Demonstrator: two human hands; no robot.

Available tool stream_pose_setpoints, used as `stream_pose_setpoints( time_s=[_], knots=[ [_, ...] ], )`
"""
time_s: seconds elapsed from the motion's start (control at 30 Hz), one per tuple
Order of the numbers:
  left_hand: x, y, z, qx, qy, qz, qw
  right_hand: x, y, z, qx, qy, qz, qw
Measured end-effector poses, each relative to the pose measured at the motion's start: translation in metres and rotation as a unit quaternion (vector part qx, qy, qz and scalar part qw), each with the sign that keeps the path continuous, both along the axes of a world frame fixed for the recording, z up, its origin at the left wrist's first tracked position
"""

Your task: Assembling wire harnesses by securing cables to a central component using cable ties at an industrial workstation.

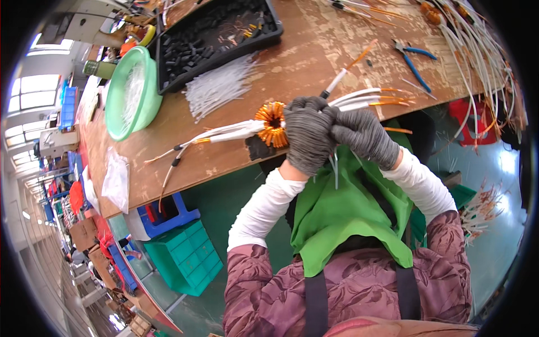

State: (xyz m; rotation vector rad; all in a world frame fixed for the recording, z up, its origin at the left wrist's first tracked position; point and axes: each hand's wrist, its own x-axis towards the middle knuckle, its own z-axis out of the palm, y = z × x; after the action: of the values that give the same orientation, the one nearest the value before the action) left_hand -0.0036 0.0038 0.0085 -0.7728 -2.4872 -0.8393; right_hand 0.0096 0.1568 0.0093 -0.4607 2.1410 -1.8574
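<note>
A ring-shaped coil (272, 124) wound with copper wire lies at the table's front edge, with white-sleeved leads (233, 132) running left. More white-sleeved wires (359, 100) with bare copper ends fan out to the right beyond my hands. My left hand (309, 133), in a grey glove, is closed round the wires beside the coil. Pressed against it is my right hand (366, 138), also gloved, its fingers pinched together; what they hold is hidden. Thin pale strips (336, 171), perhaps cable ties, hang below the hands. One lead (335, 83) with a black sleeve points away.
Farther back, a black tray (219, 42) holds black sleeves beside a pile of thin white strips (219, 84). A green basin (135, 92) stands left. Blue-handled pliers (415, 64) and bundled wires (471, 50) lie right. Below the table are teal bins (188, 258) and a blue stool (171, 216).
</note>
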Motion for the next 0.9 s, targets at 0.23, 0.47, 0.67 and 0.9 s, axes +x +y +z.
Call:
stream_pose_setpoints(
  time_s=[0.23, 0.47, 0.67, 0.9],
  knots=[
    [-0.003, -0.042, 0.043, 0.107, -0.132, -0.024, 0.985, -0.018, 0.024, 0.063, 0.134, 0.072, -0.031, 0.988],
    [-0.077, -0.242, 0.037, -0.034, -0.153, 0.204, 0.966, -0.022, 0.012, 0.042, 0.163, 0.237, -0.071, 0.955],
    [-0.112, -0.241, 0.005, -0.225, -0.196, 0.187, 0.936, -0.019, 0.001, 0.041, 0.169, 0.161, -0.055, 0.971],
    [-0.114, -0.241, 0.012, -0.310, -0.102, 0.157, 0.932, -0.015, 0.012, 0.033, 0.170, 0.188, -0.082, 0.964]
  ],
)
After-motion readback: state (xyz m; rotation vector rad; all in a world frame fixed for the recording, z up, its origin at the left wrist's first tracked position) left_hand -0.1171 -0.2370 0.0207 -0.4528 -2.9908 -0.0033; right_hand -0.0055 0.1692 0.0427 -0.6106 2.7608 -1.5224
